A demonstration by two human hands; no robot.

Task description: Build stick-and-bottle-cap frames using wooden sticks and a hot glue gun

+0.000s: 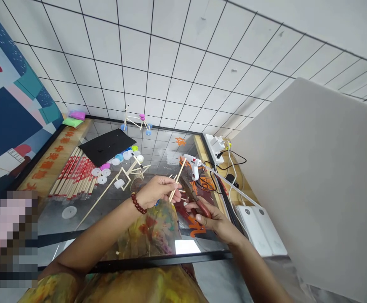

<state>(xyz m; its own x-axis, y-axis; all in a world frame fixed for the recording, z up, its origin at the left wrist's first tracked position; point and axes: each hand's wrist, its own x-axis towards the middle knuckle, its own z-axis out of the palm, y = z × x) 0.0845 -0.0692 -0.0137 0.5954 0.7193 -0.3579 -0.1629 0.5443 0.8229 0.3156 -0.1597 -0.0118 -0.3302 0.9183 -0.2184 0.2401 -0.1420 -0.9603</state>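
Observation:
My left hand (pixel 161 188), a beaded bracelet on its wrist, pinches short wooden sticks (pixel 179 179) over the glass table. Close by on the right, my right hand (pixel 213 216) is closed around a tool with a red-brown handle (pixel 204 208) and a dark metal head. Whether it is pliers or a cutter is hard to tell. The tool's head is beside the sticks; I cannot tell if they touch. Left of my left hand lies a frame of joined sticks (pixel 129 174) with a white piece on it. A white glue gun (pixel 193 165) rests beyond my right hand.
Red-and-white packaged chopsticks (pixel 76 174), a black sheet (pixel 107 146) and several plastic discs (pixel 102 179) lie at left. A stick model with blue wheels (pixel 139 122) stands at the back. Cables and a white power strip (pixel 216 147) line the right edge, beside a large pale panel (pixel 312 181).

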